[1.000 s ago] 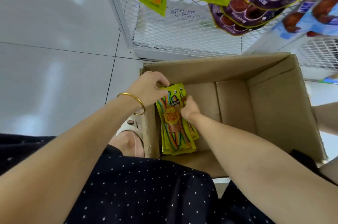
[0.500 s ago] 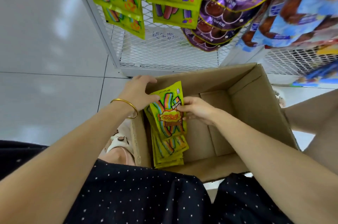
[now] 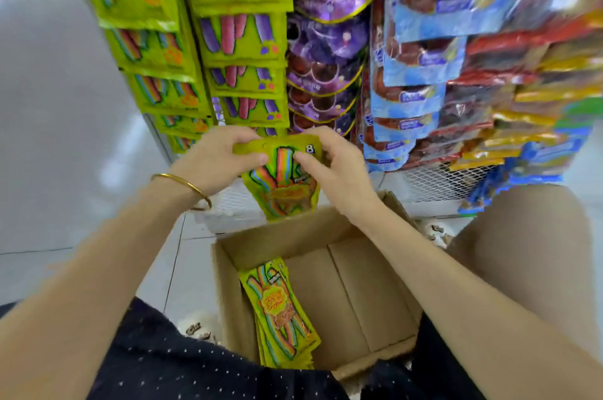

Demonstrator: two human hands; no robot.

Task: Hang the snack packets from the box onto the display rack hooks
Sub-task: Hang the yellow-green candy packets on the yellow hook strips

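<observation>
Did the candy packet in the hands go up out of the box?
Yes. The packet, held by both hands, has risen from inside the cardboard box to above its rim.

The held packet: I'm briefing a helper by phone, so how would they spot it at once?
Start at the open cardboard box on the floor below the display rack. Just above its far edge, the left hand and right hand pinch one yellow-green rainbow-strip packet by its top. Matching packets lie inside the box; only this one is lifted.

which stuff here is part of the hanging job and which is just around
Job: green packet held by left hand and right hand; packet stack in the cardboard box; display rack.
Around: purple packets, blue packets, bracelet.
</observation>
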